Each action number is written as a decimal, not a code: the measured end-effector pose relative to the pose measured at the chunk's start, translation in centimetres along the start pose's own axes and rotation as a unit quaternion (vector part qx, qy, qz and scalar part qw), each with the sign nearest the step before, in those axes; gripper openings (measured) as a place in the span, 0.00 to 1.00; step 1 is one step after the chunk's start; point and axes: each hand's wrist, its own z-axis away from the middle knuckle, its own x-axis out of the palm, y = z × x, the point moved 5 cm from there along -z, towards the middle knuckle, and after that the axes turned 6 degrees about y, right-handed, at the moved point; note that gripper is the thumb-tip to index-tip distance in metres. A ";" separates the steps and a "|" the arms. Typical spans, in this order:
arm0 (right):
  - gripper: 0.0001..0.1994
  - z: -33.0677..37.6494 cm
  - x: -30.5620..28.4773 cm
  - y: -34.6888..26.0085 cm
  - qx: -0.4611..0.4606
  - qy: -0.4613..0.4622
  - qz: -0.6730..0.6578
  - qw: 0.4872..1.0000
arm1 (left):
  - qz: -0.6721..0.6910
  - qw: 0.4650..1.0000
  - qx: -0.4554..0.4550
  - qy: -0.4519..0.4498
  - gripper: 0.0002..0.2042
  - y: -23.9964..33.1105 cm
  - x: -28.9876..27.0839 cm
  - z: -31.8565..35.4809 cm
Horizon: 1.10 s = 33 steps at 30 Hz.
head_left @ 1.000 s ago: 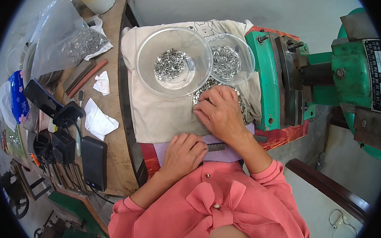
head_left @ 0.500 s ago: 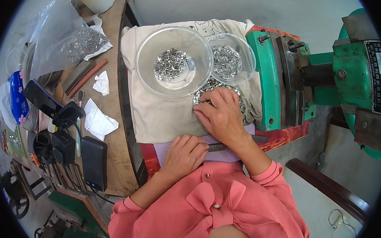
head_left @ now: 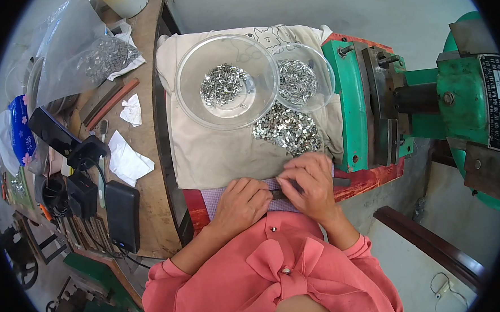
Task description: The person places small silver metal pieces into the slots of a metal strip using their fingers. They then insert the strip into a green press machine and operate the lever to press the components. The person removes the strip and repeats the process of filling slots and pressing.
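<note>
My left hand (head_left: 241,201) rests closed in front of me, its fingers curled round the near end of a dark, narrow metal bar (head_left: 277,194). Over the same bar, my right hand (head_left: 311,185) has thumb and fingers drawn together; whatever they pinch is too small to make out. Just beyond it a pile of small shiny metal pieces (head_left: 287,130) lies on a beige cloth (head_left: 205,158). A large clear plastic tub (head_left: 190,111) holds similar pieces. Beside it a smaller clear tub (head_left: 330,84) contains slim silvery pins. A purple checked cloth (head_left: 211,198) lies beneath my hands.
A green machine vise (head_left: 351,122) stands close on the right. On the wooden bench (head_left: 151,217) at left are a black power bank (head_left: 123,213), crumpled tissue (head_left: 128,156), a phone (head_left: 53,129) and a plastic bag of metal bits (head_left: 106,59).
My right hand has drawn back from the metal pile toward me and now sits over the bar, uncovering the pile. The left hand has stayed in place.
</note>
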 end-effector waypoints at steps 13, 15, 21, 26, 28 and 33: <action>0.09 1.2 -0.6 0.2 0.008 -0.014 -0.014 1.000 | 0.036 0.998 -0.047 -0.007 0.13 -0.6 -0.5 0.3; 0.09 0.3 -0.9 0.6 0.011 -0.003 -0.003 1.000 | 0.029 0.999 -0.041 -0.013 0.13 -0.6 -0.4 0.4; 0.07 -0.3 -0.6 1.1 0.037 -0.024 -0.031 0.999 | 0.014 0.999 -0.047 -0.002 0.14 -0.2 -0.5 0.2; 0.07 1.2 -0.1 1.3 0.055 -0.071 -0.042 0.995 | -0.011 0.999 -0.029 -0.026 0.14 -0.4 -0.1 0.9; 0.07 1.7 0.0 1.3 0.068 -0.087 -0.049 0.993 | -0.020 0.999 -0.018 -0.027 0.14 -0.2 -0.2 1.3; 0.06 1.5 -0.2 0.9 0.074 -0.112 -0.053 0.990 | -0.020 1.000 -0.007 -0.014 0.16 -0.4 -0.3 2.0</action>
